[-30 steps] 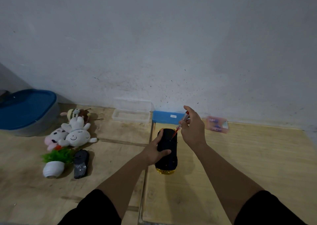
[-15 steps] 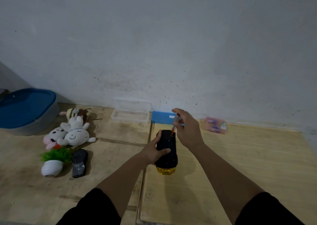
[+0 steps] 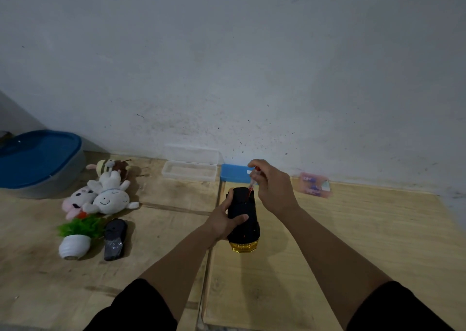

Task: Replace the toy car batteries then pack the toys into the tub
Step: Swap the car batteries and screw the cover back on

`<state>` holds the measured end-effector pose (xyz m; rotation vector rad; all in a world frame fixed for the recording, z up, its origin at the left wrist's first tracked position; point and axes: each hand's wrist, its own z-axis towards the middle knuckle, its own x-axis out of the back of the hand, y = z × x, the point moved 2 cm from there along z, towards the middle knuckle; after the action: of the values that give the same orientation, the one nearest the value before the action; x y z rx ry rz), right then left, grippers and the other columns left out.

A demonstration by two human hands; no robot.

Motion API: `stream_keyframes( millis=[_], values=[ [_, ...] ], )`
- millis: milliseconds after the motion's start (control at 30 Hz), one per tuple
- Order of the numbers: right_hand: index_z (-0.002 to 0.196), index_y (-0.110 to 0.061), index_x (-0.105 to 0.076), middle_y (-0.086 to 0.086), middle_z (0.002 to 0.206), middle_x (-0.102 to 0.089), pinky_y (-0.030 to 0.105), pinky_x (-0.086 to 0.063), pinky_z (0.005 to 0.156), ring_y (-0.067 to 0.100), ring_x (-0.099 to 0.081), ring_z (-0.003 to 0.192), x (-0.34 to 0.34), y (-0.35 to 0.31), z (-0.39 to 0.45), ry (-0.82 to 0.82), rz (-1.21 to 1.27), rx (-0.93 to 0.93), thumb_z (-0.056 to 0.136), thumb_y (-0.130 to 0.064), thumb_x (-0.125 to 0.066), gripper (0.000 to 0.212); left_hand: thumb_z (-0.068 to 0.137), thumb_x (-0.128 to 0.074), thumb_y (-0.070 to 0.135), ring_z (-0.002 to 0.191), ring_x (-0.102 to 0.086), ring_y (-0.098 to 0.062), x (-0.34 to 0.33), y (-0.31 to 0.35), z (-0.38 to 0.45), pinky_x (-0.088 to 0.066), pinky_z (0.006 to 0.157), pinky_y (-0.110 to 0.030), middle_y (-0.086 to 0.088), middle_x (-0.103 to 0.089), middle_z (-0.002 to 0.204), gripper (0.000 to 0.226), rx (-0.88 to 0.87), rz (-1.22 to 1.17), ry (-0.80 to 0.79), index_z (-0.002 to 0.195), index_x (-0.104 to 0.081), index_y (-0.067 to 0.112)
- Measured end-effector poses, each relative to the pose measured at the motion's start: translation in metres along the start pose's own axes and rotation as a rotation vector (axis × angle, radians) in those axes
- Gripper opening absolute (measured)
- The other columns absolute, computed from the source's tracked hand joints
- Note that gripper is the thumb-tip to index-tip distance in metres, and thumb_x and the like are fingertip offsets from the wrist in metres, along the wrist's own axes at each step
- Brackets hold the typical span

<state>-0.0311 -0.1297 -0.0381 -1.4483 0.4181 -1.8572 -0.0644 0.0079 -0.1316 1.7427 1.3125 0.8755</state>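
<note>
The toy car (image 3: 244, 219) lies upside down on the wooden floor, its black underside up and a yellow end toward me. My left hand (image 3: 224, 221) grips its left side, thumb across the underside. My right hand (image 3: 273, 189) pinches a small red-handled screwdriver (image 3: 252, 183), whose tip touches the car's underside near the far end. The grey tub (image 3: 37, 164) with a blue lid stands at the far left. A pink battery pack (image 3: 314, 184) lies by the wall on the right.
Plush toys (image 3: 106, 194), a small potted plant (image 3: 75, 237) and a black remote (image 3: 115, 238) lie on the left. A clear open case (image 3: 190, 170) and a blue box (image 3: 234, 173) sit against the wall behind the car.
My right hand has shifted slightly left and lower with the screwdriver, its fingers turning on the handle. The left hand and car have stayed put.
</note>
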Motion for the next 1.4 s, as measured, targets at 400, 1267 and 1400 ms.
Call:
stream_keyframes(
  millis=[400,1267,1400],
  values=[
    [0.089,-0.013,-0.058,-0.005,0.079,-0.054,0.019,-0.039,0.063,0.009,-0.05,0.071,0.007,0.006,-0.003,0.014,-0.087,-0.069,0.085,-0.035,-0.063,0.024,0.082,-0.07,0.033,0.122,-0.051,-0.028,0.004,0.001,-0.006,-0.048,0.096,-0.051,-0.005,-0.044,0.143,0.095,-0.072,0.138,0.002,0.148,-0.002,0.042],
    [0.125,-0.015,-0.046,0.004,0.092,-0.06,0.021,-0.057,0.058,0.016,-0.069,0.058,0.011,0.003,0.01,-0.011,0.382,-0.248,0.101,-0.009,-0.03,0.03,0.085,-0.068,0.025,0.119,-0.054,-0.025,0.003,0.011,-0.003,-0.054,0.088,-0.046,-0.002,-0.048,0.139,0.091,-0.091,0.045,-0.068,0.146,-0.004,0.045],
    [0.126,-0.015,-0.045,0.005,0.094,-0.06,0.018,-0.056,0.056,0.014,-0.069,0.058,0.011,0.004,0.01,-0.009,0.368,-0.248,0.1,-0.006,-0.03,0.031,0.084,-0.068,0.027,0.119,-0.054,-0.025,0.003,0.011,-0.002,-0.053,0.089,-0.046,-0.001,-0.048,0.14,0.091,-0.091,0.058,-0.073,0.147,-0.004,0.044]
  ],
)
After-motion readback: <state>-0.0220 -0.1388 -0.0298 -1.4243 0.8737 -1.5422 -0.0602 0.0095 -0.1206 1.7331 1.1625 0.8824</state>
